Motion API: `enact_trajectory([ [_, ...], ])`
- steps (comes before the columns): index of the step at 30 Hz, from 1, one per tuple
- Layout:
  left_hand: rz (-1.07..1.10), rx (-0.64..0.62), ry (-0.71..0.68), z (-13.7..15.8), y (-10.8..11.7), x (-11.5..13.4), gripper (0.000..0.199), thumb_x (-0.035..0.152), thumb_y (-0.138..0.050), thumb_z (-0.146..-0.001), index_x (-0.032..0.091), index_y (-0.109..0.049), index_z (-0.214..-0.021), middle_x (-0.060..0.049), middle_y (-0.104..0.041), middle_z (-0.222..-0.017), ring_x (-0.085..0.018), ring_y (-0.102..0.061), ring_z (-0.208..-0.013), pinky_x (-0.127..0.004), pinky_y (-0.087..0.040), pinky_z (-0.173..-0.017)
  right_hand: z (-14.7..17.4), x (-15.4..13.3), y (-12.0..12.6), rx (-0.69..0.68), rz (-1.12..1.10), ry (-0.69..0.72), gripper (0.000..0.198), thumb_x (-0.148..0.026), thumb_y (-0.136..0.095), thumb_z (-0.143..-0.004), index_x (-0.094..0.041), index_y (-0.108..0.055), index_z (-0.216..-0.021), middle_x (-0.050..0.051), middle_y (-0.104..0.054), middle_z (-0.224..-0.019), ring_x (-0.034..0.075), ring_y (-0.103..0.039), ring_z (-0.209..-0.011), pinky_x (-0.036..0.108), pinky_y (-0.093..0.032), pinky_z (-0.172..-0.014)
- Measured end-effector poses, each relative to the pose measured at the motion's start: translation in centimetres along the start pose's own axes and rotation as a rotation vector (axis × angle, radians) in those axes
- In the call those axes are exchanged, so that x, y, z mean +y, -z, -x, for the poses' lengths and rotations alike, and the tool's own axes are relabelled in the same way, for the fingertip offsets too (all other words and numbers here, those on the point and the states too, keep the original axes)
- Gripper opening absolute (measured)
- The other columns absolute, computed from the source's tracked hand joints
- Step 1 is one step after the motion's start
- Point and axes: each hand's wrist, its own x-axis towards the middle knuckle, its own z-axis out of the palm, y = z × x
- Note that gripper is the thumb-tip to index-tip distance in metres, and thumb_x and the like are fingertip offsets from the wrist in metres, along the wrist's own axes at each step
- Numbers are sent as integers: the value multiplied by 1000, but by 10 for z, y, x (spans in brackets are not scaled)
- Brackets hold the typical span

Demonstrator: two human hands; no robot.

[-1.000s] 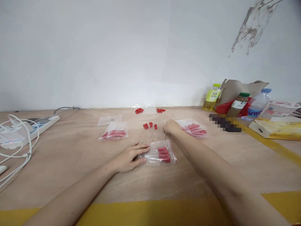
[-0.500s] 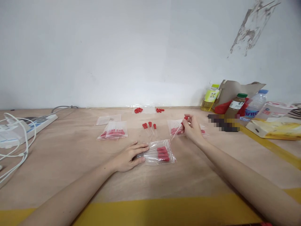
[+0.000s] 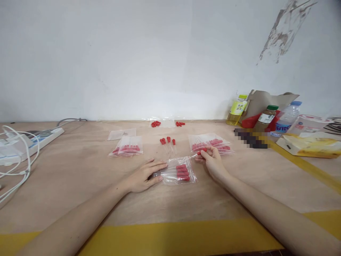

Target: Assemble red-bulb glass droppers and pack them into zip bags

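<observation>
My left hand (image 3: 146, 175) lies flat, fingers apart, on the left end of a clear zip bag (image 3: 170, 179). Several glass droppers with red rubber bulbs (image 3: 182, 173) lie side by side inside that bag, bulbs toward the right. My right hand (image 3: 212, 163) pinches one red-bulbed dropper (image 3: 201, 152) by its bulb. The dropper lies nearly level, its glass tip pointing left at the bag's upper right edge; whether it is inside the opening I cannot tell. Behind the bag, several loose droppers (image 3: 168, 140) rest with their bulbs away from me.
Filled bags lie at left (image 3: 130, 146) and right (image 3: 210, 140). Loose red bulbs (image 3: 156, 123) sit by the wall. A power strip (image 3: 45, 140) with white cables is far left. A yellow-capped bottle (image 3: 237, 110), a green-capped bottle (image 3: 266, 119) and a yellow packet (image 3: 306, 144) stand right.
My right hand has come nearer and a little left, bringing the dropper from a steep slant to nearly level, its tip now at the bag's edge. My left hand stays on the bag.
</observation>
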Motion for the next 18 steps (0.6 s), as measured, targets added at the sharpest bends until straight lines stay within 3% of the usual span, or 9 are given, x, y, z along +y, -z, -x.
enact_trajectory([
  [5,7,9,-1,1,2,4,52,37,-37,-90,29,-19,-138,0,-35,-139,-18,-34,-125,-41,-15,-109,6,-1,4,-309,173,-114,36,-34,-71,-59,-19,-43,-76,-3,-60,-67,9,-58,-58,24,-48,-59],
  [9,-7,9,5,1,2,3,51,38,-37,-90,30,-20,-137,1,-35,-139,-21,-32,-126,-42,-17,-108,0,-4,7,-508,345,-148,32,-33,-72,-59,-17,-47,-73,-5,-56,-56,6,-50,-48,18,-40,-46],
  [13,-5,3,1,0,1,3,50,38,-36,-91,29,-20,-137,0,-35,-139,-19,-35,-125,-41,-15,-109,-3,-6,1,-537,465,-186,32,-36,-70,-59,-17,-52,-78,-7,-51,-48,5,-43,-38,16,-29,-34],
  [18,3,13,-7,-2,1,4,50,38,-36,-90,29,-20,-137,0,-35,-138,-19,-36,-124,-40,-16,-108,0,-5,-9,-547,447,-151,31,-40,-65,-61,-13,-62,-75,-5,-50,-45,5,-39,-36,17,-29,-35],
])
